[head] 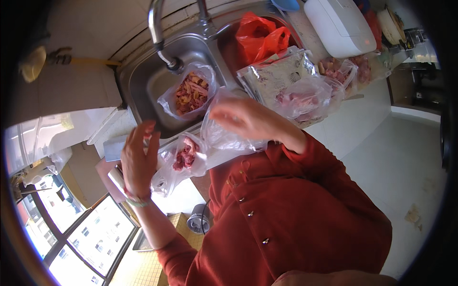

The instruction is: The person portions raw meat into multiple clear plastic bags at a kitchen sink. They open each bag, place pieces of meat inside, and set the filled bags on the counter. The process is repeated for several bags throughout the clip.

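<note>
My left hand (140,159), with a bracelet at its wrist, is raised beside the sink's front edge, its fingers bent and apart with nothing seen between them. Close to it on the counter, a clear plastic bag (166,178) bears a few pieces of raw red meat (185,155). My right hand (238,116), blurred and with curled fingers, is over another clear plastic bag (232,137); whether it grips the bag is unclear. An opened plastic bag (209,73) of cut raw meat strips (192,93) sits in the steel sink (143,84).
A chrome faucet (155,28) overhangs the sink. A red plastic bag (259,37) lies in the second basin. To the right are a silvery patterned package (275,77), bagged raw meat (298,100) and a white appliance (340,26). A bin (198,220) stands below the counter.
</note>
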Demonstrator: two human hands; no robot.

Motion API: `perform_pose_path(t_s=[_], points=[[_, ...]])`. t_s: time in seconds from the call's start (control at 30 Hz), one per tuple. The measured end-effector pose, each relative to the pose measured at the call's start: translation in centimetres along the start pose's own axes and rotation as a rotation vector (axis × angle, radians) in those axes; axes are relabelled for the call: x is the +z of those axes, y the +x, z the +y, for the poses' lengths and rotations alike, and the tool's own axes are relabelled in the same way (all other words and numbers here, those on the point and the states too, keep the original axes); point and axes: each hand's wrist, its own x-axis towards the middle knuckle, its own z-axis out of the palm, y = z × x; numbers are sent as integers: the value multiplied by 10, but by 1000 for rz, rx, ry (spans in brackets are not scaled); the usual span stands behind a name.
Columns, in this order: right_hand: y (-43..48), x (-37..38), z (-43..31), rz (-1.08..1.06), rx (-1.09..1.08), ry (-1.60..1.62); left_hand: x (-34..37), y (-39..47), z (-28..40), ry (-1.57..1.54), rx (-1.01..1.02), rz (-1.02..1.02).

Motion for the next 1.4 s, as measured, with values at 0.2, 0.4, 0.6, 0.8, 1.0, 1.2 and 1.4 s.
perform_pose_path(t_s=[0.2, 0.4, 0.6, 0.8, 1.0, 1.2, 1.4], points=[[121, 79, 108, -57, 106, -223, 50, 68, -113, 94, -24, -233], [182, 170, 220, -616, 415, -692, 164, 82, -155, -165, -189, -103], [136, 219, 267, -415, 136, -842, 166, 50, -165, -1129, -481, 86], [115, 235, 254, -433, 209, -855, 158, 39, -167, -1183, -502, -25], [130, 242, 263, -326, 182, -837, 163, 44, -158, -1225, -468, 39], [139, 243, 282, -328, 140, -769, 130, 39, -150, -759, -437, -102], [141, 240, 295, -377, 243, -616, 46, -30, -104, -699, -440, 93]])
